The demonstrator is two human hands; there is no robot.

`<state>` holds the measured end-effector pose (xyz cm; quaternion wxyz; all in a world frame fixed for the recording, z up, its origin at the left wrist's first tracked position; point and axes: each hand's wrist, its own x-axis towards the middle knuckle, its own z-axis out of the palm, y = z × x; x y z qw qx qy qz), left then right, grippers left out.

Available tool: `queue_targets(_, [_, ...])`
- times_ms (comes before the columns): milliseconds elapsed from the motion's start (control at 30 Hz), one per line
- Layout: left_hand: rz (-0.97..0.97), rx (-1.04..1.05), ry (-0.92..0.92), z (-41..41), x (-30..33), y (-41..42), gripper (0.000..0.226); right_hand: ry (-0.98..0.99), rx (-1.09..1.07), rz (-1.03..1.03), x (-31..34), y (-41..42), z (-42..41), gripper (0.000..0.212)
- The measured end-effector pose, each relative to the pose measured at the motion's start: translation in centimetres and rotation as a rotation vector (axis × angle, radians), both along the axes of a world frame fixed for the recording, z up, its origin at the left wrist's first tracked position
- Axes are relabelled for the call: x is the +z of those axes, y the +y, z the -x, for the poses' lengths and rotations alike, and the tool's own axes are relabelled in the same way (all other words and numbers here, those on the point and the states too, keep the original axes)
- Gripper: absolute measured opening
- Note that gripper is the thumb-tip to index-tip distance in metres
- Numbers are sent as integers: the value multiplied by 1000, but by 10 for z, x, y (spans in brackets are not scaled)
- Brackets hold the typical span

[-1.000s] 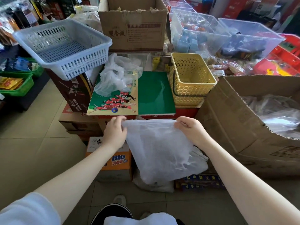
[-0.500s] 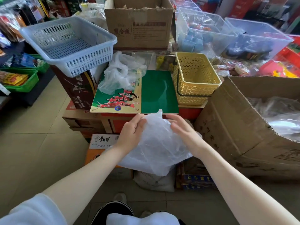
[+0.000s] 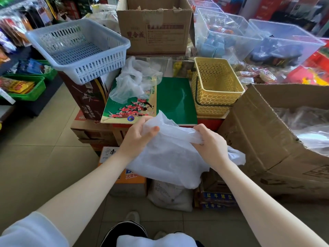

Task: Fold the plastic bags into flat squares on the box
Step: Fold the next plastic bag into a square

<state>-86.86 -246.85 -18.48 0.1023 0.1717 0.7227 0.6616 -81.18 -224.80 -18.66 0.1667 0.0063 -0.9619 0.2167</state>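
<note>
Lower middle of the frame — blue carton (image 3: 219, 197) reads "红牛维生"; orange box (image 3: 132, 179) shows "大食桶". Upper middle — brown cardboard box (image 3: 154, 27) bears three large red characters, unclear.

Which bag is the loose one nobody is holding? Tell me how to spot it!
Find the green box top in the middle. On its far left corner, beside the blue basket, lies the crumpled bag. No hand touches it, unlike the bag in hand.

A pale blue slotted basket (image 3: 78, 49) is sitting tilted on a dark carton (image 3: 87, 98) at the left. A yellow lattice basket (image 3: 216, 90) is standing beside clear plastic bins (image 3: 229, 32), and green trays (image 3: 26, 86) are lining the floor at far left.
</note>
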Motion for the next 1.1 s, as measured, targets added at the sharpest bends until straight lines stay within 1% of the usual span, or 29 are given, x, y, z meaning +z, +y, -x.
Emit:
queue_targets(67, [78, 86, 76, 2, 8, 6, 21, 47, 36, -23, 5, 0, 1, 33])
queue_targets(100, [70, 127, 79, 3, 11, 8, 21, 77, 66, -29, 5, 1, 1, 35])
queue_targets(167, [-19, 205, 19, 7, 10, 6, 28, 143, 141, -118, 3, 5, -1, 29])
queue_targets(200, [-76, 237, -28, 11, 6, 3, 26, 144, 175, -207, -1, 10, -2, 24])
queue_targets(233, [-119, 257, -64, 12, 4, 1, 23, 117, 202, -289, -6, 14, -4, 21])
queue_targets(267, [-142, 263, -85, 13, 2, 0, 20, 64, 217, -328, -11, 17, -5, 22])
queue_targets(300, [-154, 260, -101, 12, 2, 0, 17, -10, 214, -314, -16, 17, -6, 27])
queue_targets(333, [-160, 252, -105, 11, 1, 1, 17, -74, 200, -258, -18, 15, -5, 35])
queue_targets(400, [-148, 195, -62, 8, 2, 3, 28, -129, 164, -57, -13, 3, 0, 45])
queue_targets(433, [-133, 159, -35, 6, 5, 4, 33, -120, 166, 55, -5, -7, 4, 46])
queue_targets(467, [-115, 135, -17, 5, 8, 5, 34, -98, 190, 161, 3, -17, 9, 45])
queue_targets(533, [-98, 111, -4, 5, 12, 5, 27, -71, 273, 338, 19, -39, 19, 39])
queue_targets(600, [-74, 103, 34, 4, 17, 3, 21, -88, 319, 434, 28, -60, 29, 32])
queue_targets(667, [-42, 119, 97, 5, 20, -1, 21, -114, 316, 487, 27, -76, 38, 26])
queue_targets(733, [-28, 167, 146, 11, 24, -7, 25, -163, 321, 506, 19, -83, 46, 27])
queue_targets(800, [-20, 244, 155, 22, 25, -18, 28, -266, 344, 518, 9, -84, 51, 33])
queue_targets(867, [-22, 326, 148, 38, 22, -33, 32, -377, 346, 510, 1, -77, 55, 30])
queue_targets(1000, [-29, 531, 49, 65, 9, -68, 34, -534, 229, 306, -14, -55, 64, 34])
queue_targets(1033, [-2, 560, 1, 71, 4, -77, 30, -546, 189, 268, -16, -52, 67, 34])
queue_targets(1067, [71, 568, -45, 77, -2, -85, 24, -546, 155, 249, -19, -50, 72, 34])
queue_targets(1100, [217, 557, -55, 83, -8, -92, 19, -531, 134, 238, -20, -51, 76, 32])
